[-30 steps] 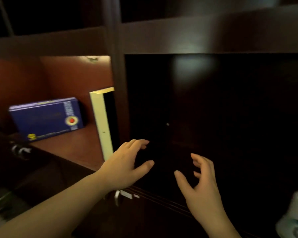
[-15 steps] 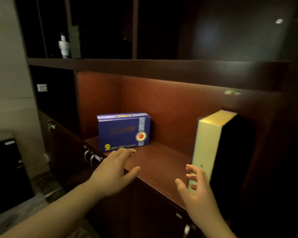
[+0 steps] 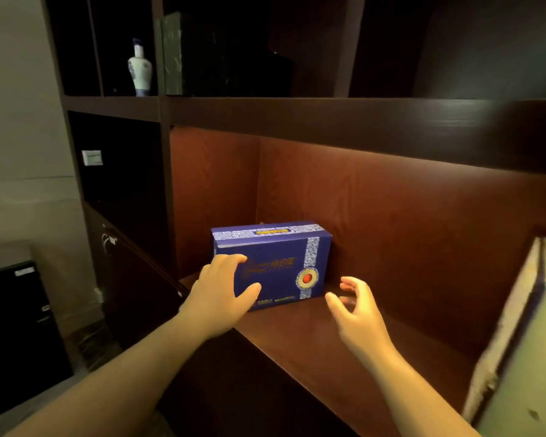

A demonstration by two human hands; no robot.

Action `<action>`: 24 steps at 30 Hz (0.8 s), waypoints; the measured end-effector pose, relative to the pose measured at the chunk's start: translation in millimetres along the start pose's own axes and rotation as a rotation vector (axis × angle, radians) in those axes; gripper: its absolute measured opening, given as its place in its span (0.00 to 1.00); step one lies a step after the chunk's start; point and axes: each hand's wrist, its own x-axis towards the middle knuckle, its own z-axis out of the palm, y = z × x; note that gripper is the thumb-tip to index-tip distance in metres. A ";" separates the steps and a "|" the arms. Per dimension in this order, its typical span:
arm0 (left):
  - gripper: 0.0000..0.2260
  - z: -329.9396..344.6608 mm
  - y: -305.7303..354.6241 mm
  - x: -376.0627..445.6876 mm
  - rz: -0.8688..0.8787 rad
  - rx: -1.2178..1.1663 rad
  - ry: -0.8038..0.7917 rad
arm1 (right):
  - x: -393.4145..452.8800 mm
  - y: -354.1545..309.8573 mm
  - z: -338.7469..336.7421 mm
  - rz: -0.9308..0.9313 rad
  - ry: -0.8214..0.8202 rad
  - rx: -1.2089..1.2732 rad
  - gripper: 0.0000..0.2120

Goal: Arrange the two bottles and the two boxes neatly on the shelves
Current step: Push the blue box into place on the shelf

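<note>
The blue box point(image 3: 271, 263) is lying on its long side at the far left of the lit reddish shelf point(image 3: 344, 345), close to the back panel and the left wall of that bay; looks to me like the step in hand is getting both palms on it so it can be squared up or moved. Best way imo: one palm flat on each short end, squeeze evenly, lift a touch instead of dragging so it doesn't skew; then set it down parallel to the front edge.

The left hand point(image 3: 221, 294) is spread wide and laid over the box's near-left front corner, fingers on the front face, thumb out along the lower edge; touching, but not really clamped yet as far as I can tell. The right hand point(image 3: 356, 307) is open too, fingers loosely curled, holding nothing; it sits just right of the box's right end, near it but apart, and it's a bit blurred so I can't say how close.

Further out: a tall pale yellow box point(image 3: 517, 357) stands upright at the near right of the same shelf, well apart from the blue one; up on the higher shelf, far left, there's a white and blue bottle point(image 3: 140, 69) standing beside a dark greenish slab of something I can't make out.
</note>
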 end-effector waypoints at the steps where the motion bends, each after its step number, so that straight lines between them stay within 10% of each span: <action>1: 0.28 2.8 -8.6 14.8 -0.018 0.008 0.006 | 23.9 6.0 10.2 0.002 0.001 -0.002 0.17; 14: 0.33 73.8 -108.1 170.5 -0.415 -0.117 0.027 | 261.3 77.7 91.1 0.297 0.114 -0.037 0.25; 20: 0.36 91.9 -142.1 192.5 -0.289 -0.109 -0.092 | 297.8 98.1 105.9 0.530 0.135 0.132 0.38; 24: 0.30 92.5 -154.8 202.3 -0.195 -0.067 -0.087 | 294.8 98.0 112.9 0.527 0.198 0.178 0.15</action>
